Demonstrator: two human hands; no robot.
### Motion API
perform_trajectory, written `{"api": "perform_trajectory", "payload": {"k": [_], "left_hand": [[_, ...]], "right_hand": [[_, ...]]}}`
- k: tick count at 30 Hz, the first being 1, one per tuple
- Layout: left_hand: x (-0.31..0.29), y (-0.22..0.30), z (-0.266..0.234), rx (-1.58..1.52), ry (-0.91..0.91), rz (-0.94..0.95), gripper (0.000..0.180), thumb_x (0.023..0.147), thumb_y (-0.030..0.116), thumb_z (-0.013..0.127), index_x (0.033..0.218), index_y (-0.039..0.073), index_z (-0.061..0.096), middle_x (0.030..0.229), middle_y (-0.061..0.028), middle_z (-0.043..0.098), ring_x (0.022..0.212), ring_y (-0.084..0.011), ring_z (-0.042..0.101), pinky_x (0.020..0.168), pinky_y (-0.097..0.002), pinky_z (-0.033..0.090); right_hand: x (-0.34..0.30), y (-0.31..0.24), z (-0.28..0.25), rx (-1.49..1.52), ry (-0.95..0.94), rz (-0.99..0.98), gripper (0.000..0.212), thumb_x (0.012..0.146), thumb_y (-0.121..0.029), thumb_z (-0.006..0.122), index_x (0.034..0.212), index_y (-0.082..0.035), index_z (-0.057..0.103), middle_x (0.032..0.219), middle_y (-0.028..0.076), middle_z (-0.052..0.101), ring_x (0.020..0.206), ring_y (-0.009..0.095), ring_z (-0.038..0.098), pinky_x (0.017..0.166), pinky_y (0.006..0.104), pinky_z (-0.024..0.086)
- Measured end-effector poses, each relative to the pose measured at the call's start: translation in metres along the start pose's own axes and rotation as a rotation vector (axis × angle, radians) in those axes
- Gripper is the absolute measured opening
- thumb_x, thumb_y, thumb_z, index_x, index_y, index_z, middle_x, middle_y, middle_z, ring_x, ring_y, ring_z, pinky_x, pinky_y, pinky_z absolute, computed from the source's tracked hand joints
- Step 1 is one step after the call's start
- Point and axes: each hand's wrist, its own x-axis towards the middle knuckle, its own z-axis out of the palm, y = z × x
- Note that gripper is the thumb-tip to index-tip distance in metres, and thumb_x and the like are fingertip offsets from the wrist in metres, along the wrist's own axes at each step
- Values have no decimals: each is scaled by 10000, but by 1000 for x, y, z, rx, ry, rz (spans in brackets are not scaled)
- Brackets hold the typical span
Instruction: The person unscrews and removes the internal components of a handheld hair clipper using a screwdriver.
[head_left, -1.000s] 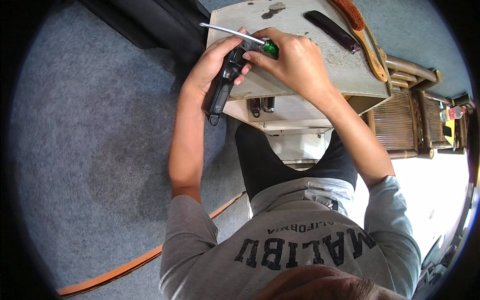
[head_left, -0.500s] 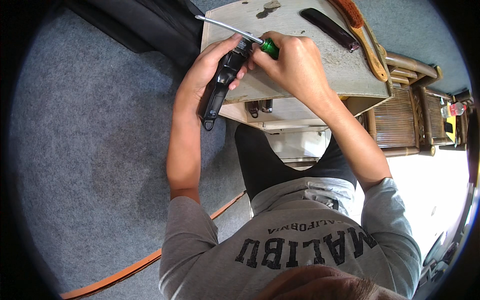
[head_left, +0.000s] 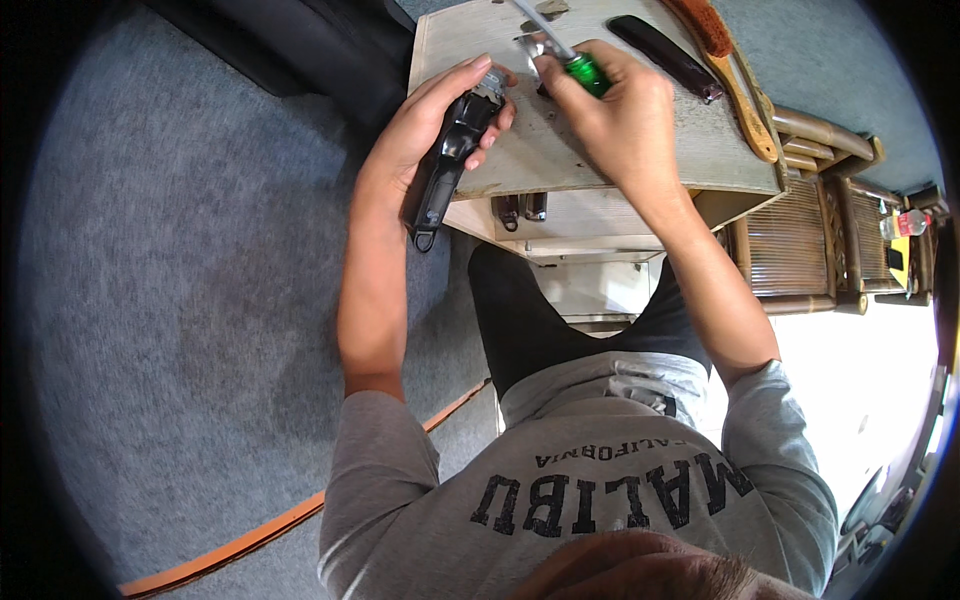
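A black hair clipper [head_left: 452, 145] lies lengthwise in my left hand [head_left: 412, 125], whose fingers wrap round it; its silver head points away from me. To the right of it, over the worktop, my right hand [head_left: 632, 115] grips a screwdriver [head_left: 588, 74] by its green handle, the metal shaft pointing up and left. A small shiny metal piece [head_left: 537, 45] shows at the fingertips of that hand, blurred, and I cannot tell its exact kind. The two hands are apart.
Both hands are over a pale, stained wooden cabinet top [head_left: 560, 165]. On its right lie a dark elongated casing [head_left: 662, 57] and a wooden-handled brush [head_left: 742, 110]. Small dark items [head_left: 510, 212] sit in the open compartment below. A bamboo chair [head_left: 790, 235] stands right; black cloth [head_left: 310, 50] hangs far left.
My right hand has moved right, away from the clipper, with the screwdriver and the shiny metal piece. The screwdriver's shaft now points more upward. My left hand and the clipper have shifted slightly.
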Motion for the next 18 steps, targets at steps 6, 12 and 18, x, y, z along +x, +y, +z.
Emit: {"api": "perform_trajectory", "payload": {"k": [6,12,18], "left_hand": [[0,2,4,-10,2,19,371,1145,429,533,1295,98,611,888,-113,662,667,-95,618,467,-223,505],[-3,1,0,-37,-58,43,218,1126,412,595,1146,202,541,866,-93,706,656,-80,627,489,-227,503],[2,-2,0,-25,-79,98,186,1137,364,570,1166,187,520,938,-141,730,695,-113,678,471,-258,558]], "right_hand": [[-3,11,-43,63,-34,82,341,959,-346,827,908,-12,783,591,71,617,551,101,549,562,327,476],[-8,12,-78,-225,-321,87,371,985,-357,795,886,0,782,554,108,615,525,159,624,549,366,475],[-2,6,-80,-351,-427,93,371,986,-358,780,865,-8,768,611,179,666,594,360,693,634,443,542]]}}
